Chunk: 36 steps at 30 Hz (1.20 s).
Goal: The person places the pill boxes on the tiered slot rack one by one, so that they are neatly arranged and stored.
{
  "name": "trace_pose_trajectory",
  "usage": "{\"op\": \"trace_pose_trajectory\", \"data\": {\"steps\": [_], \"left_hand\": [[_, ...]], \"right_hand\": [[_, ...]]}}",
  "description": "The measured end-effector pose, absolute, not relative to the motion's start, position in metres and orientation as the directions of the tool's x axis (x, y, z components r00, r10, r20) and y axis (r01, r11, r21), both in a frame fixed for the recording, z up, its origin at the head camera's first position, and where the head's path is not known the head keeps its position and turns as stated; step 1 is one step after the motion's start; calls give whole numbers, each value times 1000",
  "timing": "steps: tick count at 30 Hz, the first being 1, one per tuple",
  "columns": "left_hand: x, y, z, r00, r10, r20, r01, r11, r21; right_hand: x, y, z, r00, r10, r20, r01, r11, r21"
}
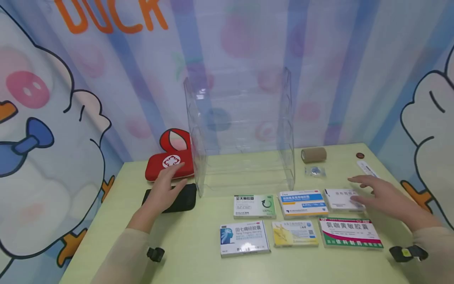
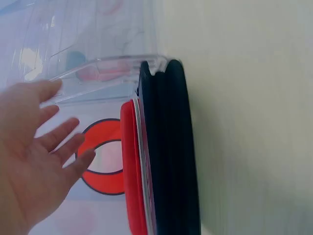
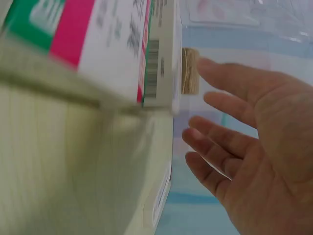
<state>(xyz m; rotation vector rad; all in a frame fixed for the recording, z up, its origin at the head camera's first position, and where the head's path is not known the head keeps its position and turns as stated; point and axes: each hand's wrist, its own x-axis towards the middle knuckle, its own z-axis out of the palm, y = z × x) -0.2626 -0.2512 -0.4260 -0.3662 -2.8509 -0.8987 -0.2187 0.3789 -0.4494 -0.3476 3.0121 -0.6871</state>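
Observation:
My left hand (image 1: 165, 189) hovers over a black pouch (image 1: 186, 198) and a red first-aid case (image 1: 155, 167), its fingers spread and holding nothing. In the left wrist view the same hand (image 2: 36, 152) shows an empty palm beside the dark pouch (image 2: 171, 147). Over on the right, my right hand (image 1: 384, 197) is above a small white medicine box (image 1: 340, 199), fingers loosely bent with nothing between them. The right wrist view shows that hand (image 3: 249, 137) apart from the boxes. A white, green and magenta medicine box (image 1: 349, 232) lies just in front of it.
A clear acrylic rack (image 1: 244, 177) stands at the back centre. More medicine boxes lie in front: green-white (image 1: 253, 206), blue-orange (image 1: 303, 204), blue-white (image 1: 244, 238), yellow (image 1: 295, 233). At the back right are a tan bandage roll (image 1: 313, 154), a small clear packet (image 1: 315, 171) and a white strip (image 1: 367, 168).

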Motion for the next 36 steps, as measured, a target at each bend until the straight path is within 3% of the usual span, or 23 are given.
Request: {"op": "trace_pose_trajectory", "data": {"steps": [7,16,20,29,36], "left_hand": [[-279,-235,-427,-978,173,119,200,595,778],[-289,-225,-430,-982,158,102,174,556,813],[-292,-225,-432,-982,158,104,175,548,818],[-292,-225,-435,-975,184,126,205,521,828],[-293,-225,-435,-974,199,108,197,510,837]], "right_hand": [[-215,406,-458,-963,-258,-74,-192,857,-477],[-213,412,-467,-940,-315,-128,-188,795,-576],[-214,410,-464,-954,-293,-69,-195,776,-600],[-214,401,-450,-986,-82,148,-155,780,-606],[-223,346,-396,-948,62,314,-171,732,-660]]}}
